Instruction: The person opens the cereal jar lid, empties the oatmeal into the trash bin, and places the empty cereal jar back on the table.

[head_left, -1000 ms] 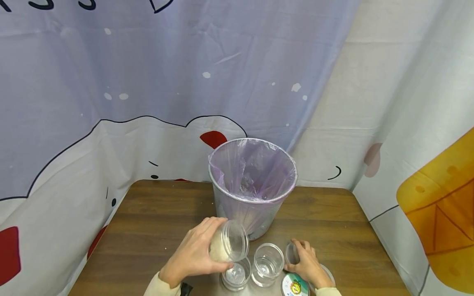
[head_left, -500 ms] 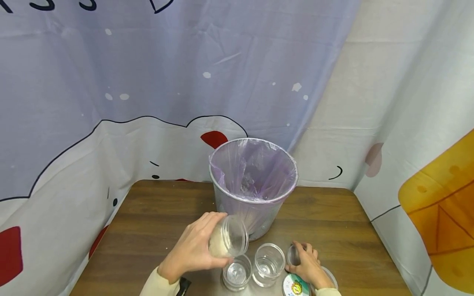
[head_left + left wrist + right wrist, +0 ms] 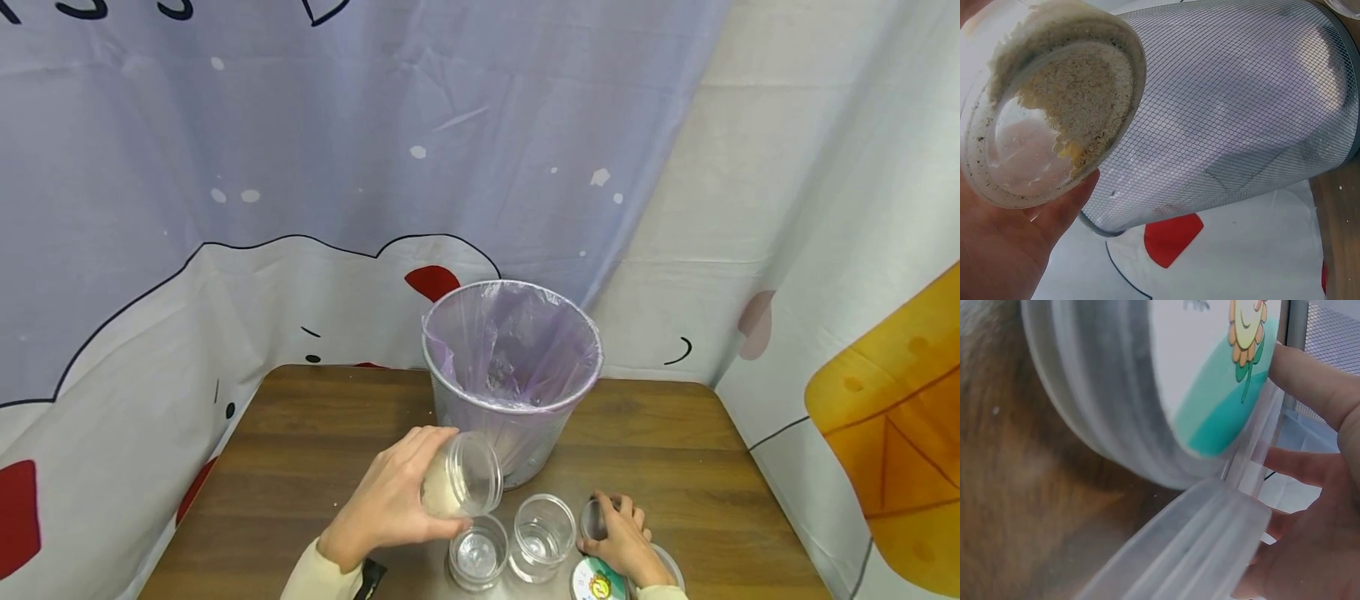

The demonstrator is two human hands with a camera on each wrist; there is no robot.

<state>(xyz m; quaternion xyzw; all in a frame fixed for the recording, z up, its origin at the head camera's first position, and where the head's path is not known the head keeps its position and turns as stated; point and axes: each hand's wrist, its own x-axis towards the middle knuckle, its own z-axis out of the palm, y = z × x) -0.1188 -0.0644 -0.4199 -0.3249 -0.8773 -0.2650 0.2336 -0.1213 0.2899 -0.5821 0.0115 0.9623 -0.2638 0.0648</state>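
My left hand (image 3: 390, 504) grips a clear plastic jar (image 3: 480, 473), tilted with its mouth to the right, above a clear jar (image 3: 478, 557) that stands on the table. Through its base in the left wrist view, the held jar (image 3: 1079, 94) shows pale, crumbly flakes with dark specks. A second clear jar (image 3: 543, 533) stands just to the right. My right hand (image 3: 626, 537) has thumb and fingers around a round, clear plastic piece (image 3: 592, 518), partly covered by the hand. Beside it lies a round lid (image 3: 597, 581) with a green and white flower sticker.
A mesh waste bin (image 3: 536, 446) lined with a purple bag stands behind the jars on the wooden table (image 3: 337, 433). Another clear rim (image 3: 670, 564) shows under the right wrist. A black object (image 3: 371, 577) lies by the left sleeve. Printed curtains (image 3: 337, 150) hang behind.
My left hand has risen slightly with the jar, which stays tilted. The right hand has barely moved.
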